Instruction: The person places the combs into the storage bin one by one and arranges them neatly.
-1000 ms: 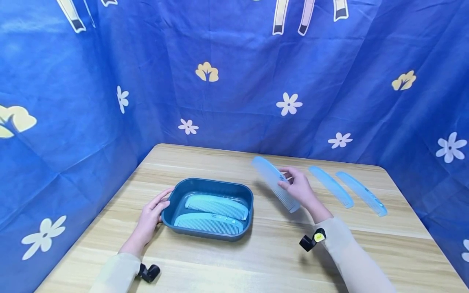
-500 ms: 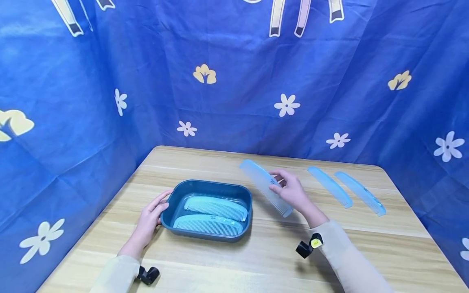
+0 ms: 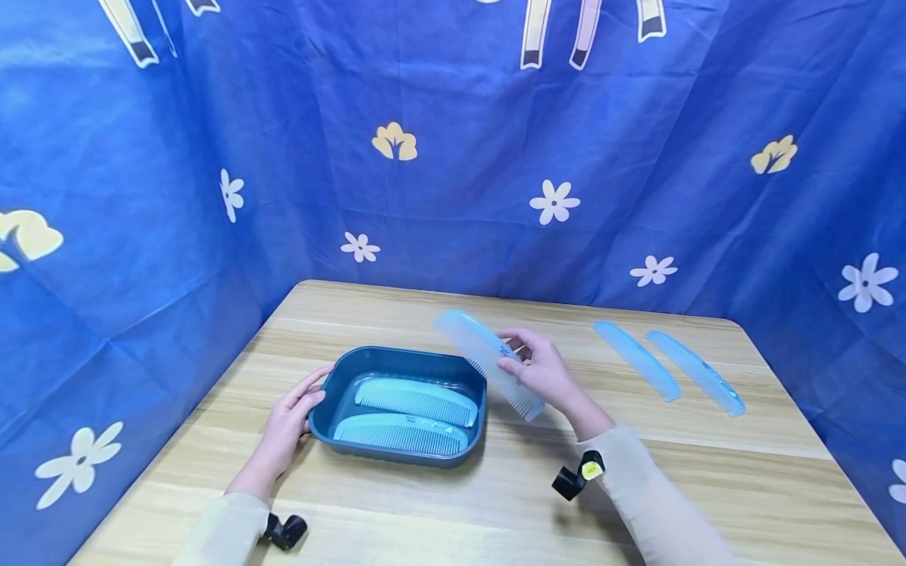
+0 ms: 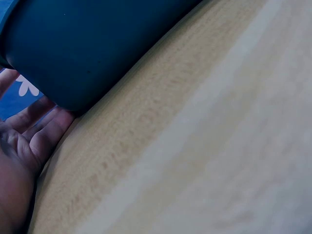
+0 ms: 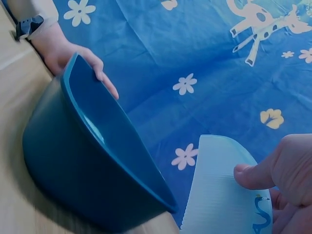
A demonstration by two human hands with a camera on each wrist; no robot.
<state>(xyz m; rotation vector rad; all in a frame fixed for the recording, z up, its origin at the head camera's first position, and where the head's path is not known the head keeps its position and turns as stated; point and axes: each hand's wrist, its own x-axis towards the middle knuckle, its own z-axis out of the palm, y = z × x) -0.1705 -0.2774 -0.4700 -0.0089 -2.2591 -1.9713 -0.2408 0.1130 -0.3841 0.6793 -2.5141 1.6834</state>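
My right hand [image 3: 538, 369] pinches a light-blue comb [image 3: 488, 358] by its spine, thumb on the near face. The comb hangs tilted beside and above the right end of a dark-blue plastic basin [image 3: 396, 454], overlapping its rim in the head view. In the right wrist view, a dark mark shows on the comb [image 5: 219, 185] below the thumb. At the basin's left end, my left hand [image 3: 288, 420] grips the side, thumb at the rim. The left wrist view has its fingers [image 4: 51, 131] against the basin's lower corner. Two combs [image 3: 418, 399] lie side by side inside the basin.
Two more light-blue combs [image 3: 637, 360] lie slanted on the right of the wooden table [image 3: 439, 519]. A blue curtain [image 3: 453, 189] with flowers and animal figures encloses the table at the back and sides.
My right hand has carried the comb leftward, from over the table to the basin's right rim. The left hand and basin stay nearly where they were.
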